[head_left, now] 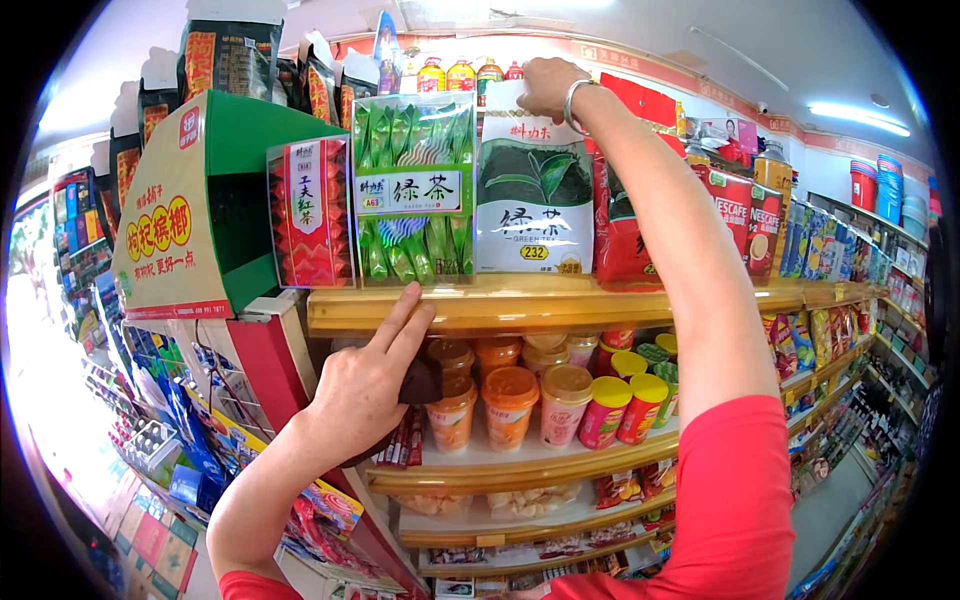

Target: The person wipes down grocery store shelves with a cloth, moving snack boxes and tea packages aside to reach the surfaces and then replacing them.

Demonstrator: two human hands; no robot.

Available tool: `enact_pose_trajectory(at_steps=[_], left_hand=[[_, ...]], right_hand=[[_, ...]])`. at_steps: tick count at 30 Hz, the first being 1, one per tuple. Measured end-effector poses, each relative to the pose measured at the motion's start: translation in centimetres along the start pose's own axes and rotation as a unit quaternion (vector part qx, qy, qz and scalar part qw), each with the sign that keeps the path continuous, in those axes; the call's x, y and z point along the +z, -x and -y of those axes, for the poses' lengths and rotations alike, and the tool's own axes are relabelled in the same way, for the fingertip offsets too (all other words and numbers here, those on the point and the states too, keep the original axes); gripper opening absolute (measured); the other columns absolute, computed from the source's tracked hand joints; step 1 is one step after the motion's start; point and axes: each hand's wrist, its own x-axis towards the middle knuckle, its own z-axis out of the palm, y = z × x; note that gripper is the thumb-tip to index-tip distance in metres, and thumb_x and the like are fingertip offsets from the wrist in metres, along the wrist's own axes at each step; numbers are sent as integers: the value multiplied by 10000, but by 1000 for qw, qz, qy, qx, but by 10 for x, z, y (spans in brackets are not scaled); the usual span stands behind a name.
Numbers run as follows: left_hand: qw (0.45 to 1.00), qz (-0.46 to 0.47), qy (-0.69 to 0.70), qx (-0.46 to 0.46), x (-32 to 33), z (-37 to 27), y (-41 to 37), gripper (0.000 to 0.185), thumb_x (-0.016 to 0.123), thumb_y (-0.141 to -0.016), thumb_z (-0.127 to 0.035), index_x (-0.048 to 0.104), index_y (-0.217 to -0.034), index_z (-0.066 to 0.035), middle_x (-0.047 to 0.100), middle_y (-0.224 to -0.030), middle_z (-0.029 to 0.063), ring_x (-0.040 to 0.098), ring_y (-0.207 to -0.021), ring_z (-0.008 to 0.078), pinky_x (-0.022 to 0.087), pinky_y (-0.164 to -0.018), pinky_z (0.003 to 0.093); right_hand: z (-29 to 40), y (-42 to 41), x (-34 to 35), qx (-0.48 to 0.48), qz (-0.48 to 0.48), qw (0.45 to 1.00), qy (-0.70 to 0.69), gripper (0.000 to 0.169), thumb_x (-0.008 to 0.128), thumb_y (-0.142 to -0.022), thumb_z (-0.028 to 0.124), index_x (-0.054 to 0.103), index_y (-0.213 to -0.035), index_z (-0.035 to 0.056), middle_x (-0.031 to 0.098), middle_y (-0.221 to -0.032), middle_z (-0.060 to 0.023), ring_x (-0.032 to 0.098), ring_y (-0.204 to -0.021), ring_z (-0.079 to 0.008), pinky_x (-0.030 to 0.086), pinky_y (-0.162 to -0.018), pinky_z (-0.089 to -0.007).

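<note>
My left hand (360,386) is raised at the front of the top shelf, palm away from me. Two of its fingers stretch up to the shelf's yellow edge, just under a clear pack of green tea sachets (409,259). Bunched beneath the palm is a dark brown cloth (421,381). My right hand (553,86), with a silver bangle (574,105) at the wrist, reaches to the top of a white bag of green tea (534,244). Its fingers bend at the bag's upper edge; whether they grip it is hidden. A red tea pack (313,225) stands left of the green pack.
A green and tan display box (176,225) juts out at the left. Right of the white bag stand a red bag (626,240) and Nescafé boxes (761,225). Below, lidded drink cups (511,409) and yellow-capped canisters (604,412) line a shelf (525,469).
</note>
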Motion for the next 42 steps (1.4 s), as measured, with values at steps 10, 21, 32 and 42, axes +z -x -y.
enact_pose_trajectory(at_steps=[10,21,32,42], left_hand=[[1000,13,6,-10,-5,-2,-3,772,664,-624,11,380,-1340,-32,324,-1462,171,598,-927,400,515,-731,441],[998,29,34,-44,-9,-17,-6,749,685,-662,-14,377,-1345,-47,307,-1472,165,523,-1073,428,481,-837,454],[997,43,-6,-68,-8,-29,-11,777,702,-678,-38,361,-1376,-54,312,-1473,172,497,-1146,414,476,-875,443],[996,36,-6,-76,-3,-32,-11,812,703,-648,9,357,-1379,-54,318,-1471,176,450,-1218,402,449,-942,422]], right_hand=[[-6,9,-15,-45,-4,996,-74,289,581,-793,251,567,-896,-19,659,-728,-157,658,-529,-236,543,-528,-352],[0,4,20,-30,18,998,43,300,578,-763,94,664,-1039,14,642,-1086,-216,636,-1016,-309,514,-860,-390],[3,-9,52,85,151,985,-15,454,662,-813,122,573,-1250,40,589,-1248,-143,600,-1094,-323,522,-819,-531],[-2,-6,56,26,98,995,0,433,615,-859,178,563,-1288,136,515,-1356,-86,539,-1189,-284,478,-863,-505]])
